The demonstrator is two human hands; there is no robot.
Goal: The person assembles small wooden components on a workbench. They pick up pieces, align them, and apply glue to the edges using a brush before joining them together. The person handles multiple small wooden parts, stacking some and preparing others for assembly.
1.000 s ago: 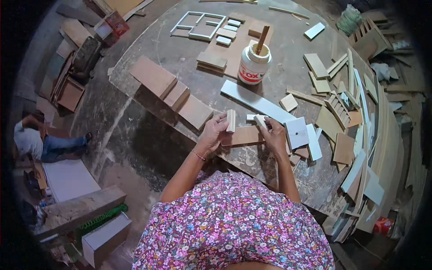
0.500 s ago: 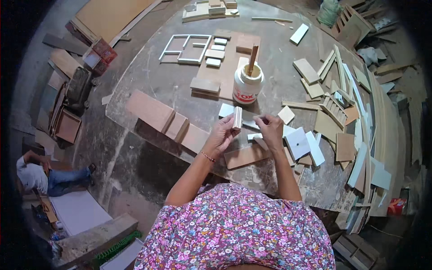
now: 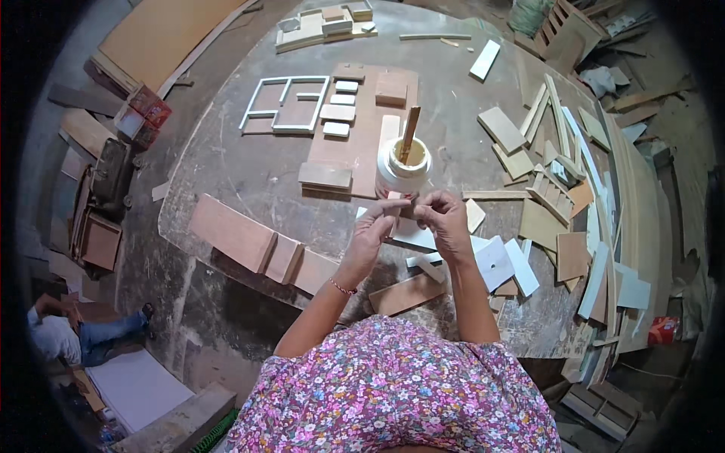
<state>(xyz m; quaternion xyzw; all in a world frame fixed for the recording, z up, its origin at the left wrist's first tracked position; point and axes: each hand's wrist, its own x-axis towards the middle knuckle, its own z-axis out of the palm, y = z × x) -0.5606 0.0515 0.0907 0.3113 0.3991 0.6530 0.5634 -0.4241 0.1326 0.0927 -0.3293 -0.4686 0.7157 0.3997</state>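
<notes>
left grip point(image 3: 368, 240) holds a wood block point(image 3: 394, 197), right grip point(image 3: 448, 225) just beside.

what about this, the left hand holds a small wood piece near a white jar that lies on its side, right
Not on its side: the head view shows the white jar standing upright. The left hand does hold a small wood piece near it.

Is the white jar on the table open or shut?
Open: no lid covers the white jar; its round mouth shows, with a brown stick standing out of it.

Small block point(image 3: 394, 196) matt wood; jar point(image 3: 402, 180) smooth plastic; tabletop point(image 3: 226, 166) scuffed.
</notes>
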